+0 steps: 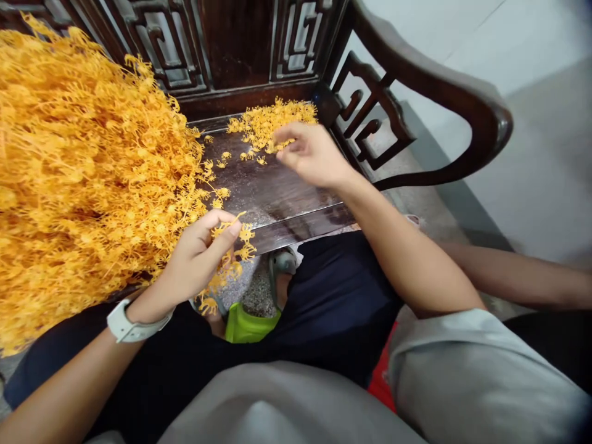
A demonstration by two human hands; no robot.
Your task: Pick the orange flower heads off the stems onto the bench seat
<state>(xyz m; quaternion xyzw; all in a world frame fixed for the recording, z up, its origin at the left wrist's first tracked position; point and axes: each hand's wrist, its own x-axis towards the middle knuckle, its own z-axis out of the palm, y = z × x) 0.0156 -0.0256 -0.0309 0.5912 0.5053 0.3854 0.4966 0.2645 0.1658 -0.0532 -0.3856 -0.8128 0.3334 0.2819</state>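
Note:
A big heap of orange plastic sprigs [78,179] covers the left of a dark wooden bench seat [277,191]. My left hand [198,259], with a white watch on the wrist, is closed on a bunch of orange sprigs [231,253] at the seat's front edge. My right hand [312,154] reaches over the seat's back right corner. Its fingers are pinched over a small pile of loose orange pieces [271,120]; what they hold is too small to name.
The bench has a carved dark backrest [240,43] and a curved armrest [439,92] on the right. Below the seat lie a grey floor, a green sandal [250,327] and my dark-clothed knees. Another person's bare arm [518,277] lies at the right.

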